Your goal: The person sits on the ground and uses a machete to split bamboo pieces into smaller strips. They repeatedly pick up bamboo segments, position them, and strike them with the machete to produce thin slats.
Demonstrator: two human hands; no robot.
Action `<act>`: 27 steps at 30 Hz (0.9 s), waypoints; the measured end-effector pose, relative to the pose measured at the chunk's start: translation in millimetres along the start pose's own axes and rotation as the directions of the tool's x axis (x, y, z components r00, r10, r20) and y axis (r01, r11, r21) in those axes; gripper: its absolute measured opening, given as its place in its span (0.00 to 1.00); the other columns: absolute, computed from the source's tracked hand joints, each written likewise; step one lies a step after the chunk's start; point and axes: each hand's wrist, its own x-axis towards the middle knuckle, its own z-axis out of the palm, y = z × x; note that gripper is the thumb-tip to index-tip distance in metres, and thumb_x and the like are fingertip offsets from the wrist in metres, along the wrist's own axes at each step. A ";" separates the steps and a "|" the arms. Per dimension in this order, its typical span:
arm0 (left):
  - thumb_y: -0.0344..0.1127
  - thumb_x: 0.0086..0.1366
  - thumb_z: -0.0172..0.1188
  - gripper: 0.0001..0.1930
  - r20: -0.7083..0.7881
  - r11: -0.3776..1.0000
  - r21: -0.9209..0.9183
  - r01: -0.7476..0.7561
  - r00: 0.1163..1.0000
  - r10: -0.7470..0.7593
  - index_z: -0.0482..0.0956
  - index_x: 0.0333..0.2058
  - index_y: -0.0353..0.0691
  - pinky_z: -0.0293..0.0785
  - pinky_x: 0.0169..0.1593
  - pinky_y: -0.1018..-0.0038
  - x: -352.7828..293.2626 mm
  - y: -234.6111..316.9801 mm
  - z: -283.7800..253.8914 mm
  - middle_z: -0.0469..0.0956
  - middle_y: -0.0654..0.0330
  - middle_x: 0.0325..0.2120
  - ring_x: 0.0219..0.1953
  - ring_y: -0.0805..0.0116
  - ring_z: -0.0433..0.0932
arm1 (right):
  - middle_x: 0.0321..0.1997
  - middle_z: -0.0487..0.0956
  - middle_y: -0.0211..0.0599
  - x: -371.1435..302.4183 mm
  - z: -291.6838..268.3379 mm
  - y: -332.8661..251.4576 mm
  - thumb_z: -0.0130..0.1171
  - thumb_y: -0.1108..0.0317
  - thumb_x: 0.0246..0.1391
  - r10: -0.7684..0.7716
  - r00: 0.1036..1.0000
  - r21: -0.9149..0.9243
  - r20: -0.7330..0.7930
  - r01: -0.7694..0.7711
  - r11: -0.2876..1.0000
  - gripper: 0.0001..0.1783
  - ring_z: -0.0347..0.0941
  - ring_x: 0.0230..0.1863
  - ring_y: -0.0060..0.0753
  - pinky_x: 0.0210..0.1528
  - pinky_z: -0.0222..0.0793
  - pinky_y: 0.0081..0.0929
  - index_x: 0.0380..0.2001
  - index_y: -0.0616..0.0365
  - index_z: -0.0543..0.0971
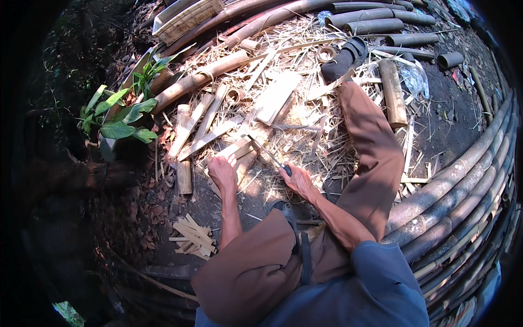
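My left hand (222,171) is closed around the near end of a pale split bamboo piece (237,146). That piece slants away to the right over a short wooden block (249,159). In my right hand (299,182) is the dark handle of a knife (267,152). Its long thin blade points up and left, and the tip meets the far end of the bamboo piece. Whether the edge has entered the bamboo cannot be made out. Beside my left knee lies a small heap of short bamboo strips (193,235).
Shavings (305,117) cover the ground between my legs, around a flat pale board (279,97). Split bamboo lengths (199,122) lie at the left, below a long bamboo pole (201,79). Several thick poles (441,188) curve along the right. A leafy plant (117,117) stands far left.
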 end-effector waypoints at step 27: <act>0.32 0.73 0.41 0.20 -0.233 0.925 0.297 -0.236 0.922 0.310 0.66 0.58 0.27 0.75 0.54 0.66 -40.5 -40.8 -168.9 0.76 0.39 0.48 0.47 0.52 0.80 | 0.27 0.77 0.57 4.0 -3.0 -1.9 0.50 0.48 0.62 -0.018 0.998 -0.065 -0.067 0.014 0.998 0.22 0.74 0.31 0.63 0.33 0.67 0.47 0.33 0.60 0.73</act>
